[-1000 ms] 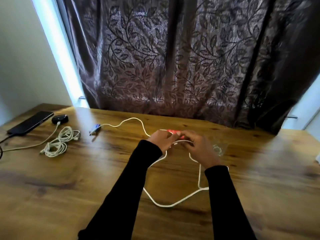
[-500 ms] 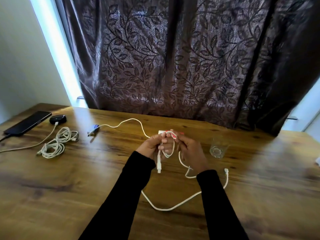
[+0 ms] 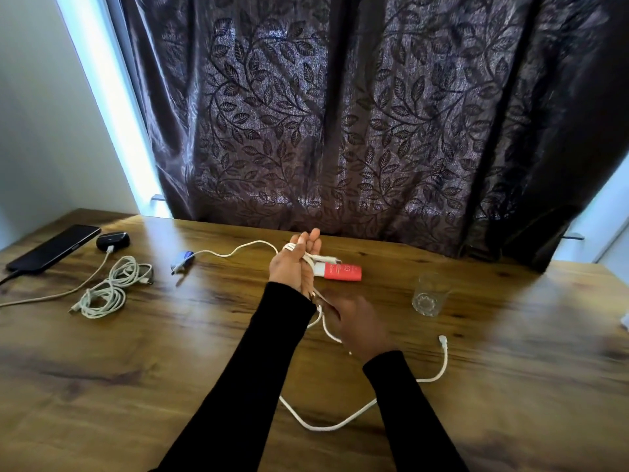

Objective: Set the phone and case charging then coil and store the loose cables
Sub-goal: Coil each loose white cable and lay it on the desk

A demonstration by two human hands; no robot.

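Note:
My left hand (image 3: 294, 265) is raised over the table's middle with its fingers straight up, and turns of the white cable (image 3: 323, 426) are wound across it. Just below it, my right hand (image 3: 359, 327), blurred by motion, grips the same cable. The slack lies in a loop on the table, ending in a white plug (image 3: 442, 339). A strand runs left to a blue plug (image 3: 182, 261). The black phone (image 3: 51, 248) and the dark earbud case (image 3: 112, 240) lie far left, each with a cable plugged in. A coiled white cable bundle (image 3: 109, 288) lies near them.
A red and white tube (image 3: 340, 271) lies just right of my left hand. A clear drinking glass (image 3: 428, 296) stands to the right. A dark patterned curtain (image 3: 374, 131) hangs along the back edge of the wooden table (image 3: 136, 386).
My left hand has straightened upward with cable turns round it. My right hand has dropped down and toward me along the cable. The red tube now lies uncovered on the table.

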